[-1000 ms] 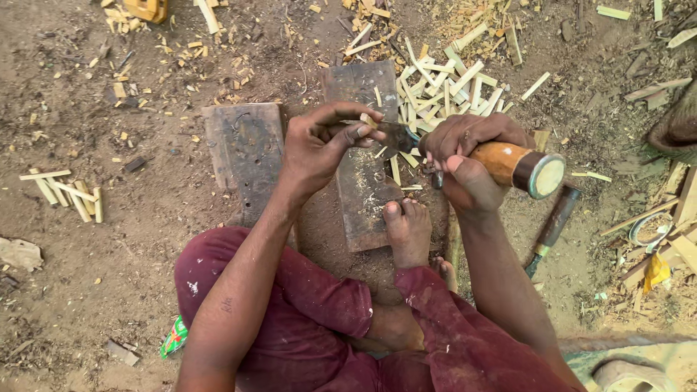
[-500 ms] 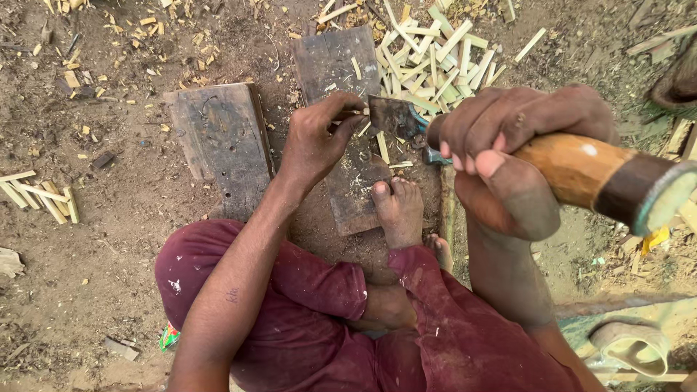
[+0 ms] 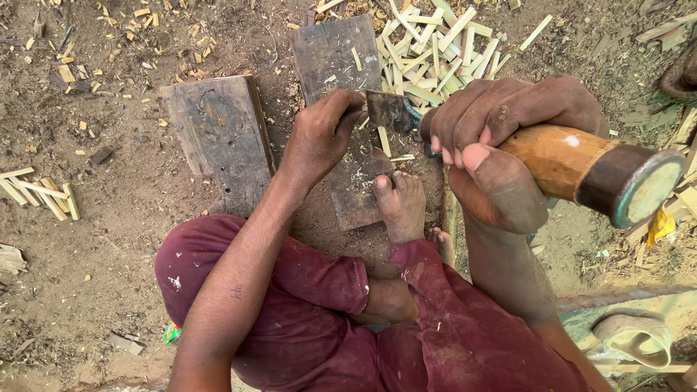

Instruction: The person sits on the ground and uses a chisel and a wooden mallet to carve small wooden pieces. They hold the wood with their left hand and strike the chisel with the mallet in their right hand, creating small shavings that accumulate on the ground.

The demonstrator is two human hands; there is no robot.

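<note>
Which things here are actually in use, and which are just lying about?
In use:
- right hand gripping the wooden-handled blade tool
- left hand at the tool's dark metal blade
- dark worn wooden block under a foot

Lying about:
- second dark wooden block
- pale split sticks pile
- sticks at left

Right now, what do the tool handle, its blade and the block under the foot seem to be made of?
Handle, held in the right hand: looks like wood, orange-brown and smooth, with a dark band and pale end cap of unclear material. Blade: probably metal, dull dark grey and flat. Block: wood, weathered grey, scarred with cuts. The left hand rests on it by the blade.
</note>
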